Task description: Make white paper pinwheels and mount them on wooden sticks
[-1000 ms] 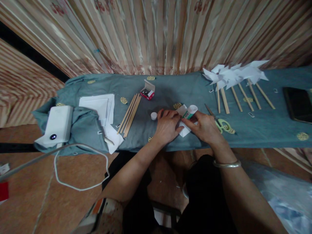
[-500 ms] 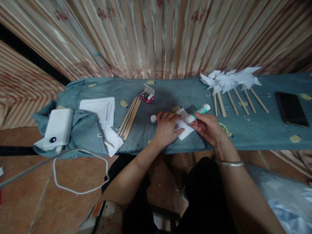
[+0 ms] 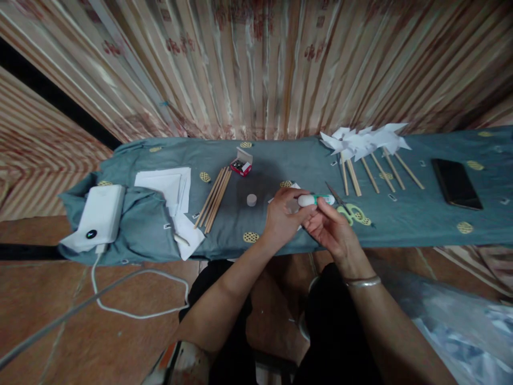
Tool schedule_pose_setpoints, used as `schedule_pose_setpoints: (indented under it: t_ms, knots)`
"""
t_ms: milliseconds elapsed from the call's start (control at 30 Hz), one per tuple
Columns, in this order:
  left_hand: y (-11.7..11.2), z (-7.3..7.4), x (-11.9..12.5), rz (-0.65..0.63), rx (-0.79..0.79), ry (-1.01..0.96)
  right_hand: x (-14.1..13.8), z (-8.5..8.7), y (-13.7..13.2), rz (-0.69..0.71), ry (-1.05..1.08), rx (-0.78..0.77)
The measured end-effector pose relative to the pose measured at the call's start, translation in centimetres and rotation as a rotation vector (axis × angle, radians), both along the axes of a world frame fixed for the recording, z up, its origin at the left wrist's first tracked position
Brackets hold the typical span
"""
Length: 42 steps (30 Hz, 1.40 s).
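A glue stick point(image 3: 325, 199) with a green and white label lies across the fingers of my right hand point(image 3: 334, 230), which is closed on its body. My left hand point(image 3: 282, 216) has its thumb and fingers closed around the white end of the same stick. Both hands are a little above the cloth. Beneath them, mostly hidden, lies a piece of white paper point(image 3: 295, 186). To the left of my left hand, a small white cap point(image 3: 251, 200) stands on the cloth. Green-handled scissors point(image 3: 351, 213) rest just beyond my right hand.
Wooden sticks point(image 3: 213, 200) and an open red box point(image 3: 241, 167) of small metal pieces lie left of centre. Farther left are paper sheets point(image 3: 183, 184) and a white power bank point(image 3: 105, 211) with a cable. Paper pinwheels point(image 3: 364, 141) on sticks and a phone point(image 3: 457, 183) are at right.
My left hand has come up off the paper and taken hold of the glue stick's white end. The stick, tilted before, is now nearly level. The scissors have come into view.
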<state>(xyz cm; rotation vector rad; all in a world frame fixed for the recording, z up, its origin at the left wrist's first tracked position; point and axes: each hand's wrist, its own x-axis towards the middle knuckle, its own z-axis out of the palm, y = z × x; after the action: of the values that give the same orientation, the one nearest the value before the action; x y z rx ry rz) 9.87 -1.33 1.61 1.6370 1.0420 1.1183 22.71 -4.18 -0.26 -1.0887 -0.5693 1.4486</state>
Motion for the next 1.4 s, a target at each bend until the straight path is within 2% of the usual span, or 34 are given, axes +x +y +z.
schedule_pose_setpoints:
  t_ms: [200, 333, 433, 533, 600, 700, 767, 800, 900, 1033, 1133, 1267, 1400]
  knots:
    - [0.4, -0.9, -0.8, -0.019, -0.159, -0.186, 1.8, -0.1, -0.9, -0.005, -0.047, -0.002]
    - [0.4, -0.8, -1.6, -0.015, -0.306, -0.348, 2.5, 0.3, -1.8, -0.007, -0.1, 0.021]
    - [0.2, -0.4, -2.0, -0.02, -0.38, -0.442, 2.0, 0.7, -2.7, 0.097, -0.104, -0.024]
    - [0.0, -0.1, -2.5, -0.045, -0.403, -0.443, 1.4, 1.0, -3.5, 0.244, -0.1, -0.075]
    - [0.2, -0.1, -3.2, -0.044, -0.367, -0.403, 1.4, 1.4, -3.7, 0.279, -0.09, -0.078]
    - [1.1, -0.4, -5.1, 0.044, -0.235, -0.278, 2.2, 2.1, -3.8, 0.187, -0.06, -0.041]
    - [2.0, -0.8, -6.7, 0.189, -0.067, -0.092, 3.0, 2.5, -3.9, 0.086, -0.059, -0.019]
    - [2.3, -1.1, -7.4, 0.22, 0.005, 0.048, 3.4, 2.6, -3.9, 0.049, -0.064, -0.014]
    - [3.0, -2.2, -8.8, 0.221, 0.13, 0.393, 3.8, 2.5, -4.1, 0.001, -0.09, -0.012]
    - [3.1, -3.5, -8.9, 0.163, 0.164, 0.598, 2.8, 2.0, -4.0, 0.011, -0.107, -0.025]
    - [3.1, -3.6, -8.8, 0.146, 0.176, 0.583, 1.6, 1.8, -3.5, 0.044, -0.119, -0.03]
    - [2.9, -2.8, -9.2, 0.193, 0.171, 0.393, 0.2, 1.1, -2.5, 0.048, -0.197, 0.016]
    - [2.3, -1.6, -10.3, 0.277, 0.182, 0.185, -1.3, -0.5, -1.4, 0.02, -0.512, 0.089]
